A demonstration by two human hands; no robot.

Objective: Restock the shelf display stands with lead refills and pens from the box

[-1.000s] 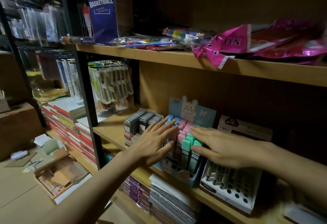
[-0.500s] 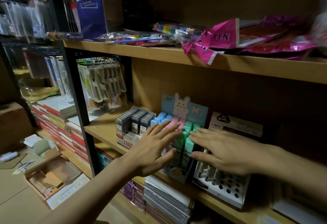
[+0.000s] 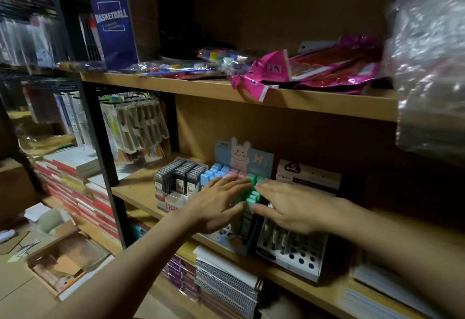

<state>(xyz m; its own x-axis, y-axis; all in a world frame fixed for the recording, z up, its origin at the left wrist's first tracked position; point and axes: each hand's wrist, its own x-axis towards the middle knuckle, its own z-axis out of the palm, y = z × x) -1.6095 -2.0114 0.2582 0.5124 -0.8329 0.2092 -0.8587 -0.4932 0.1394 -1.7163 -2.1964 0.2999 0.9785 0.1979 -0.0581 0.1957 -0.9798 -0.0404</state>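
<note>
The head view is dim and blurred at its edges. Take the bunny display stand (image 3: 245, 157) on the middle shelf (image 3: 136, 187) as the landmark. Its lower front is hidden behind both hands, so only the bunny backing card and the rear rows of pastel refill cases (image 3: 227, 174), blue, pink and green, show clearly. A crinkled clear plastic bag (image 3: 430, 66) up and to the right of the stand is smeared by motion and cut off by the frame edge; what it holds cannot be made out.

The left hand (image 3: 216, 206) lies over the stand's blue and pink rows, its fingers (image 3: 234, 184) straight and spread, flat on the case tops, gripping nothing. The right hand (image 3: 294, 208) lies over the green row and the stand's right side, fingers (image 3: 264, 187) straight and close together, probably pressing the green cases, though the contact is partly hidden. The two hands' fingertips nearly meet over the green cases.

Just left of the stand sits a box of dark lead refill cases (image 3: 181, 177), packed upright in rows. Just right of it stands a white pen display stand (image 3: 299, 250), its front holes bare and its back partly covered by the right hand. Down and far left of the stand, an open cardboard box (image 3: 68, 260) rests on the floor.
</note>
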